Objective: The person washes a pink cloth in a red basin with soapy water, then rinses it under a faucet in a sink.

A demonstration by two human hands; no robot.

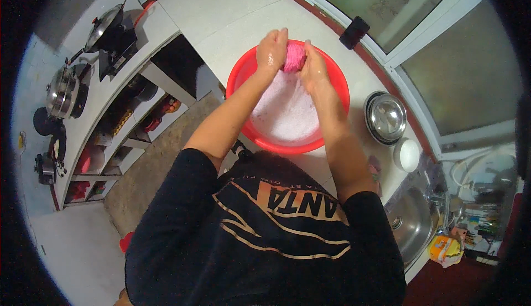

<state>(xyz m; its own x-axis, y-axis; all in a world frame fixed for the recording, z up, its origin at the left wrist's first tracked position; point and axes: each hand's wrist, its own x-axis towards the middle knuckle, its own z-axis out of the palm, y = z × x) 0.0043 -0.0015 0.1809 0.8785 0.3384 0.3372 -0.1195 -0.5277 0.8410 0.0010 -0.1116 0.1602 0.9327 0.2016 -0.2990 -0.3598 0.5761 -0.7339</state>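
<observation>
A red plastic basin [341, 86] full of white suds [286, 115] stands on the white countertop in front of me. Over its far side, a bunched pink cloth [294, 58] is held between my two wet hands. My left hand [271, 53] presses on the cloth's left side with its palm and fingers. From the right, my right hand [314, 67] grips the cloth's other side, thumb and fingers upward. The suds hide the bottom of the basin.
Metal bowls [386, 117] and a white bowl [406, 155] stand right of the basin, near a steel sink [410, 223]. A black phone [354, 32] lies by the window. At left, a wok [103, 26] and a steel pot [62, 92] sit on another counter above open shelves.
</observation>
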